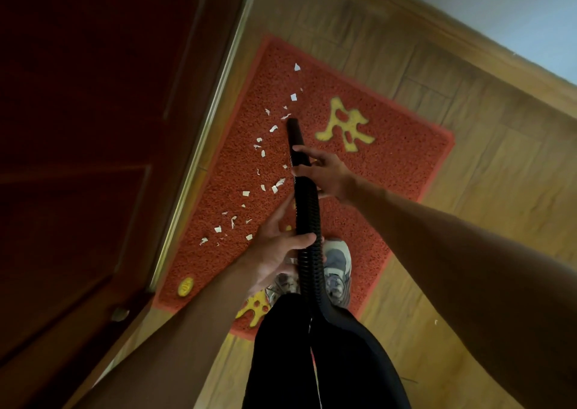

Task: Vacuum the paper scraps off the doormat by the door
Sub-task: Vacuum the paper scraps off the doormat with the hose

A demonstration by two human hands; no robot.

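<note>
Suction pass barely begun: right hand grips nozzle, left hand clasps hose; next move should sweep tip through paper scraps strewn over doormat.

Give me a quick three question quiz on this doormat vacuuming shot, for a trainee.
1. True or false: most paper scraps lie on the door side of the doormat, between the vacuum hose and the door.
2. Which hand grips the hose nearer its nozzle? A) left hand B) right hand C) neither
3. Fill in: the person's shoes stand on the ___.
Key: 1 true; 2 B; 3 doormat.
</note>
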